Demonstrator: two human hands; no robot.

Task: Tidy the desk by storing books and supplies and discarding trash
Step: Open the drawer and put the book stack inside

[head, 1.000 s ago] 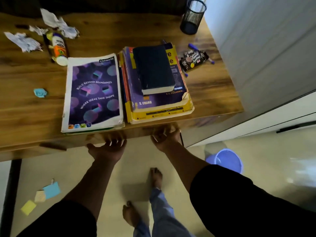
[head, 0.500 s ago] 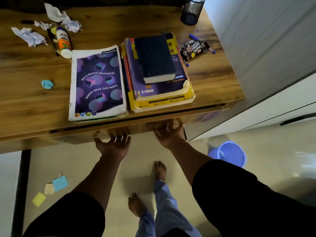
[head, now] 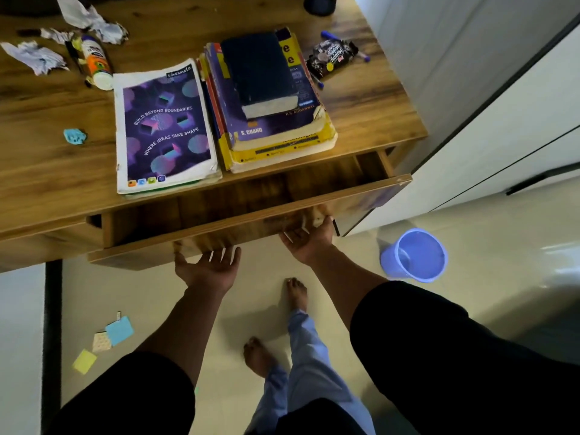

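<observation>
A wooden desk drawer (head: 238,227) stands partly pulled out below the desk top (head: 47,171). My left hand (head: 207,268) and my right hand (head: 309,240) are palm-up under its front panel, fingers hooked on the lower edge. The drawer's visible inside is bare wood. On the desk lie a purple notebook (head: 163,127) and beside it a stack of books (head: 273,114) topped by a dark thick book (head: 257,70). Crumpled paper (head: 34,56), a glue bottle (head: 95,62), a snack wrapper (head: 332,54) and a blue scrap (head: 74,135) lie around them.
A blue plastic bin (head: 414,255) stands on the floor to the right, by white cabinets (head: 502,127). Sticky notes (head: 110,335) lie on the floor at left. A pen (head: 329,36) rests near the wrapper. My bare feet are below the drawer.
The drawer has slid out toward me, from shut to a wide gap showing its inside. Both hands moved back with its front panel.
</observation>
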